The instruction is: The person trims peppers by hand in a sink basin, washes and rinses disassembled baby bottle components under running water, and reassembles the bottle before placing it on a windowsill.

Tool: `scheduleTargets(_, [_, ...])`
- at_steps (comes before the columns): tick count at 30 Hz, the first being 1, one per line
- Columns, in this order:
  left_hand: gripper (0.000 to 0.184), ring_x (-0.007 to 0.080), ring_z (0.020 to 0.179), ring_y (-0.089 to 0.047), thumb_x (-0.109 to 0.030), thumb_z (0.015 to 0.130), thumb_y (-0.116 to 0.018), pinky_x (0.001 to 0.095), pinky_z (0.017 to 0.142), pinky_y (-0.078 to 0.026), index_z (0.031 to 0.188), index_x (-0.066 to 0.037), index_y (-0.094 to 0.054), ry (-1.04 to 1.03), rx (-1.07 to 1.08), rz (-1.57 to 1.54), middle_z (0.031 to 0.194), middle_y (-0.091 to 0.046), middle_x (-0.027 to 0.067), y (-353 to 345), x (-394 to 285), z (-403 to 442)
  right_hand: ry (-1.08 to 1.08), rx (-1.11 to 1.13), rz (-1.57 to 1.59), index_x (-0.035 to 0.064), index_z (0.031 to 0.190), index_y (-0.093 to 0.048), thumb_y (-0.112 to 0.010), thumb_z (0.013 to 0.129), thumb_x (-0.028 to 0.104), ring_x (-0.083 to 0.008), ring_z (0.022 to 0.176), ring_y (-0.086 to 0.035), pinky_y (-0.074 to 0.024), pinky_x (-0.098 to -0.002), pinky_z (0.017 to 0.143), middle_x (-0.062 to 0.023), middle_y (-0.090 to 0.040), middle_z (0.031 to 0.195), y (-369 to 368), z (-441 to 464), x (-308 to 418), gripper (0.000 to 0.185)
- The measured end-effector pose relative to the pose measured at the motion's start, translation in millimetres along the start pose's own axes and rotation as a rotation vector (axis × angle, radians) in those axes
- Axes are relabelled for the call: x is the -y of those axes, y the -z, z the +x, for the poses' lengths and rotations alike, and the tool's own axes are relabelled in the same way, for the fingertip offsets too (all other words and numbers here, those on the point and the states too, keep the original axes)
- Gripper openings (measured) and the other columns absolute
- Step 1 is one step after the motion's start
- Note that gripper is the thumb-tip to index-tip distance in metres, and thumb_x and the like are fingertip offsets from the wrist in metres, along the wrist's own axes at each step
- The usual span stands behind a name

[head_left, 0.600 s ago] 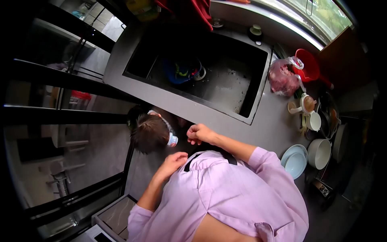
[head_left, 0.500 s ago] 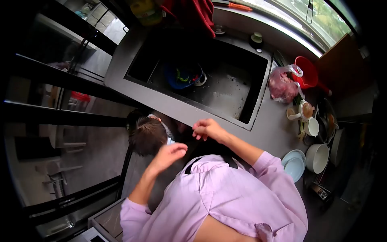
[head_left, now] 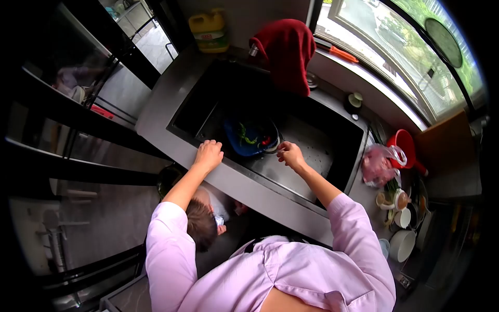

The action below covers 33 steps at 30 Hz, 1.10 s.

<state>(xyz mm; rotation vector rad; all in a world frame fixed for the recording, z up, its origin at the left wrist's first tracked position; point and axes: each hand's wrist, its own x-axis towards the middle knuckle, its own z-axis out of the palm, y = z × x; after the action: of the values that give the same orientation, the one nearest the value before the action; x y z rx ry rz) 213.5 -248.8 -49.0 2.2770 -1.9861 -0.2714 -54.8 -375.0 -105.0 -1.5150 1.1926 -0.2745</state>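
Note:
A dark sink holds a blue basin with green peppers and a red pepper in it. My left hand is at the sink's front edge, left of the basin, its fingers curled and their undersides hidden. Over the sink, just right of the basin, my right hand has its fingers pinched together. Whether it touches the basin's rim or holds something small, I cannot make out.
A red cloth hangs over the tap behind the sink. To the right stand a bag of meat, a red ladle-like scoop and a white pot. A person is low beside my left arm, below the counter.
Both hands have moved forward from in front of my body to the sink, the right one passing over its edge. The view has shifted, showing more of the window and red cloth.

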Motion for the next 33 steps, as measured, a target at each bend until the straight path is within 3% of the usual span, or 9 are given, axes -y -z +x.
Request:
scheduleTargets(3, [0.021,0.0298,0.089,-0.055,-0.02,0.078,-0.055,0.0414,0.084,-0.04,0.086,-0.002,-0.061,0.003,0.011,0.043,0.089,-0.06,0.0154,-23.2,20.8,11.9,0.24,-0.072,-0.389,0.0066,0.1,-0.057,-0.052,0.073,0.013,-0.0278,0.081,-0.061,-0.0481,-0.0358,0.07,-0.0158,-0.062,0.085,-41.7,66.3,-18.6,0.027])
scheduleTargets(7, [0.027,0.0267,0.071,-0.055,-0.021,0.079,-0.047,0.04,0.075,-0.038,0.062,-0.005,-0.062,-0.064,-0.087,0.146,0.072,-0.061,0.011,-38.4,20.9,15.7,0.2,-0.049,-0.536,0.0122,0.114,-0.05,-0.059,0.072,0.019,-0.0334,0.091,-0.057,-0.0465,-0.0394,0.079,-0.0175,-0.059,0.102,-84.0,122.1,-7.2,0.043])
scheduleTargets(10, [0.023,0.0275,0.068,-0.053,-0.019,0.074,-0.052,0.0407,0.073,-0.038,0.059,-0.004,-0.06,-0.057,-0.204,0.042,0.065,-0.058,0.0124,-41.4,19.1,16.5,0.195,-0.051,-0.678,0.0251,0.131,-0.034,-0.07,0.064,0.027,-0.039,0.112,-0.042,-0.0454,-0.0478,0.082,-0.0162,-0.03,0.134,-110.5,133.4,2.1,0.076])
scheduleTargets(14, [0.022,0.0269,0.067,-0.053,-0.018,0.073,-0.051,0.0401,0.073,-0.038,0.057,-0.003,-0.059,-0.049,-0.194,0.003,0.064,-0.058,0.0115,-36.2,18.6,16.3,0.613,0.264,-1.252,0.0286,0.128,-0.041,-0.042,0.082,0.021,-0.0359,0.123,-0.029,-0.0309,-0.0528,0.093,-0.0117,-0.029,0.136,-124.8,135.0,-2.5,0.046])
scheduleTargets(15, [0.022,0.0269,0.067,-0.053,-0.018,0.073,-0.051,0.0401,0.073,-0.038,0.057,-0.003,-0.059,-0.043,-0.191,0.0,0.064,-0.058,0.0115,-37.4,18.9,15.6,0.722,0.163,-1.372,0.0291,0.126,-0.043,-0.051,0.079,0.028,-0.0354,0.124,-0.028,-0.0331,-0.0479,0.091,-0.0102,-0.029,0.136,-116.8,149.8,-11.2,0.048])
scheduleTargets(18, [0.016,0.0264,0.065,-0.053,-0.013,0.068,-0.054,0.039,0.074,-0.038,0.056,-0.003,-0.057,-0.019,-0.219,-0.07,0.061,-0.056,0.0107,-38.4,20.0,16.8,0.468,-0.06,-1.167,0.0293,0.125,-0.044,-0.065,0.066,0.038,-0.0363,0.122,-0.03,-0.0328,-0.0466,0.089,-0.0114,-0.028,0.137,-97.5,169.0,1.3,0.064])
scheduleTargets(21, [0.016,0.0261,0.066,-0.053,-0.013,0.068,-0.054,0.0391,0.075,-0.038,0.056,-0.003,-0.057,-0.002,-0.203,-0.083,0.061,-0.057,0.0105,-35.6,20.4,16.6,0.355,0.118,-1.242,0.0284,0.124,-0.045,-0.068,0.065,0.034,-0.0357,0.119,-0.033,-0.0341,-0.0457,0.087,-0.013,-0.029,0.136,-119.8,151.6,0.8,0.063])
scheduleTargets(31, [0.018,0.0262,0.066,-0.054,-0.015,0.068,-0.052,0.0391,0.073,-0.039,0.056,-0.002,-0.057,0.01,-0.221,-0.077,0.062,-0.058,0.0121,-37.8,18.2,15.5,0.723,-0.029,-0.962,0.0155,0.102,-0.059,-0.065,0.058,0.014,-0.0274,0.116,-0.04,-0.0315,-0.0457,0.092,-0.0098,-0.053,0.114,-84.2,129.2,-7.9,0.044])
scheduleTargets(33, [0.02,0.0257,0.064,-0.054,-0.014,0.068,-0.051,0.039,0.073,-0.039,0.053,-0.003,-0.057,-0.004,-0.27,-0.065,0.061,-0.058,0.0115,-39.9,17.2,16.8,0.618,-0.087,-0.528,0.0135,0.096,-0.061,-0.063,0.06,0.009,-0.0264,0.114,-0.043,-0.0327,-0.0424,0.093,-0.0099,-0.056,0.109,-77.2,121.0,1.9,0.036])
